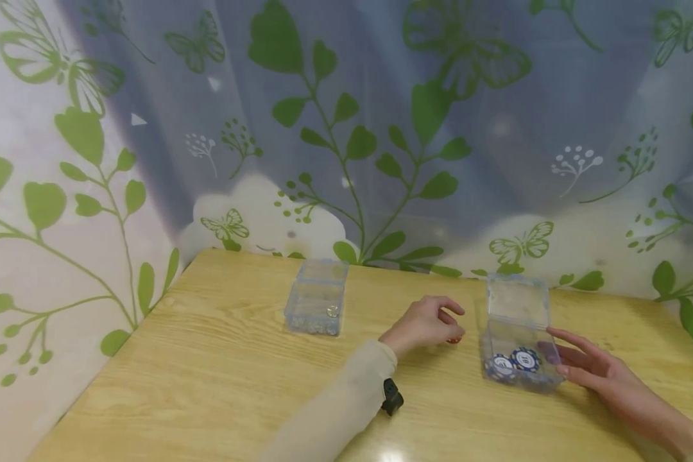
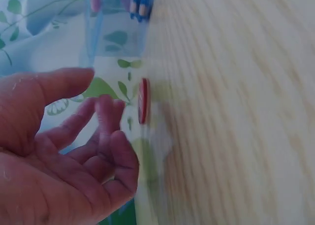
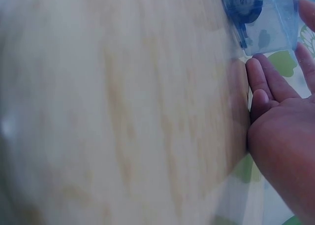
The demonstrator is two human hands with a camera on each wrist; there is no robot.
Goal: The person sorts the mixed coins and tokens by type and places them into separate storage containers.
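Observation:
My left hand (image 1: 424, 324) hovers low over the table, fingers loosely bent and nothing in them. Just beyond its fingertips a red chip (image 2: 143, 101) lies flat on the wood; in the head view only a bit of red shows below the fingers. My right hand (image 1: 603, 372) rests along the right side of a clear plastic box (image 1: 520, 333), fingers extended and touching its wall. Inside that box are blue-and-white poker chips (image 1: 525, 360), one marked 10. The box's lid (image 1: 518, 300) is tipped back.
A second clear box (image 1: 314, 308), lid raised, stands left of my left hand with clear round pieces and a shiny coin-like disc (image 1: 332, 311) in it. The wooden table (image 1: 208, 359) meets a leaf-patterned curtain (image 1: 346, 128) at the back.

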